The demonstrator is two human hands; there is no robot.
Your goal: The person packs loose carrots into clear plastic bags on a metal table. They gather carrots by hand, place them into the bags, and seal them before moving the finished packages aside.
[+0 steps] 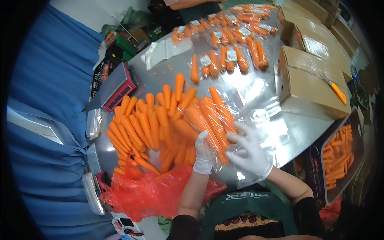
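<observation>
My left hand (205, 154), in a white glove, holds the near left side of a clear plastic bag of carrots (211, 120), its palm and thumb against the film. My right hand (250, 150), also gloved, is at the bag's right side with fingers spread; whether they touch the film is hard to tell. Several large carrots lie lengthwise inside the bag. Left of it spreads a heap of loose carrots (144, 123) on the metal table (156, 79). A crumpled red plastic bag (156, 192) lies at the heap's near edge, partly behind my left forearm.
Packed carrots with labels (231, 57) cover the table's far part. Cardboard boxes (315, 78) stand at right, with an orange-handled cutter (338, 92) on one. A scale (118, 87) and flat plastic bags (94, 123) are at left. A crate of carrots (339, 156) stands lower right. Another person's arm shows at top.
</observation>
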